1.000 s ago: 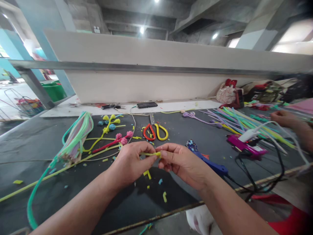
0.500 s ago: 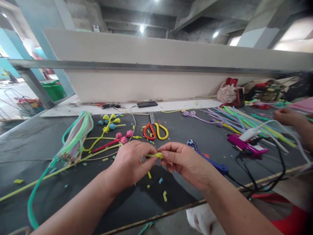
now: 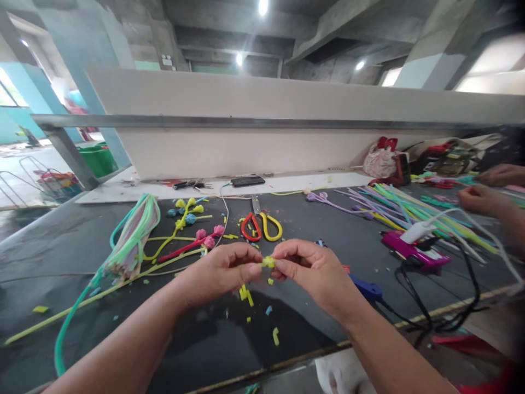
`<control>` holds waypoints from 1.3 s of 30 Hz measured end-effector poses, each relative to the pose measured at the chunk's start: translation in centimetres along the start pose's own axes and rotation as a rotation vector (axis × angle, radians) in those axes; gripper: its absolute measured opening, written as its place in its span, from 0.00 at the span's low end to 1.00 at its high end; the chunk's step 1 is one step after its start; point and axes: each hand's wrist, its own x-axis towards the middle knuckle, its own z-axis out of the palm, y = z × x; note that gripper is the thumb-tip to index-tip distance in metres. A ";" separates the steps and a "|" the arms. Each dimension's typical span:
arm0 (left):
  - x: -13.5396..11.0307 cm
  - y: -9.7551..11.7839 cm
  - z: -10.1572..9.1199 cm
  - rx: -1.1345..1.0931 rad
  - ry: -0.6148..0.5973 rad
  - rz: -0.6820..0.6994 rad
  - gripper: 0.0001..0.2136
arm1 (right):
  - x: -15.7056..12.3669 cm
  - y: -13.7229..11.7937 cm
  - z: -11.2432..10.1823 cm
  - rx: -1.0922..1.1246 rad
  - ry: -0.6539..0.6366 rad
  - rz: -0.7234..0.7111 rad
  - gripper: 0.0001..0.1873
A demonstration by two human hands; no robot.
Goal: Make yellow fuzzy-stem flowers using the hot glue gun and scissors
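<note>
**Fig. Mixed light and wide-angle distortion at a workbench**

Ceiling lamps (image 3: 263,6) high above the scissors (image 3: 261,226) give bright, even light. Openings far left and upper right of the scissors are blown out. Just in front of them, the left hand (image 3: 223,271) and right hand (image 3: 315,271) pinch a yellow-green pipe-cleaner piece (image 3: 268,262). All three are sharp and cast a soft shadow on the black mat (image 3: 205,339). Behind the scissors the metal rail (image 3: 246,121) bows, and far right a co-worker's hand (image 3: 484,198) smears.

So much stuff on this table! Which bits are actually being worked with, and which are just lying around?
In use: left hand and right hand pinching a yellow piece; yellow scraps beneath, likely offcuts.
Lying about: scissors, phone, green cord bundle, knotted stems, blue tool, pink gadget, bag.
</note>
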 end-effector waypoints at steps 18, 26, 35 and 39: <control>0.9 0.0 -0.5 -0.390 -0.274 -0.280 0.19 | -0.1 0.3 -1.3 -0.533 -0.190 -0.540 0.04; 1.1 -2.7 -0.1 -0.569 -0.296 -0.280 0.16 | 0.6 0.8 -1.0 -0.572 -0.296 -0.506 0.06; 1.1 -3.9 0.0 -0.689 -0.263 -0.292 0.13 | 0.9 1.2 -0.5 -0.543 -0.295 -0.482 0.06; 0.8 -3.6 -0.2 -0.676 -0.252 -0.290 0.13 | 0.9 1.0 -0.4 -0.499 -0.275 -0.373 0.04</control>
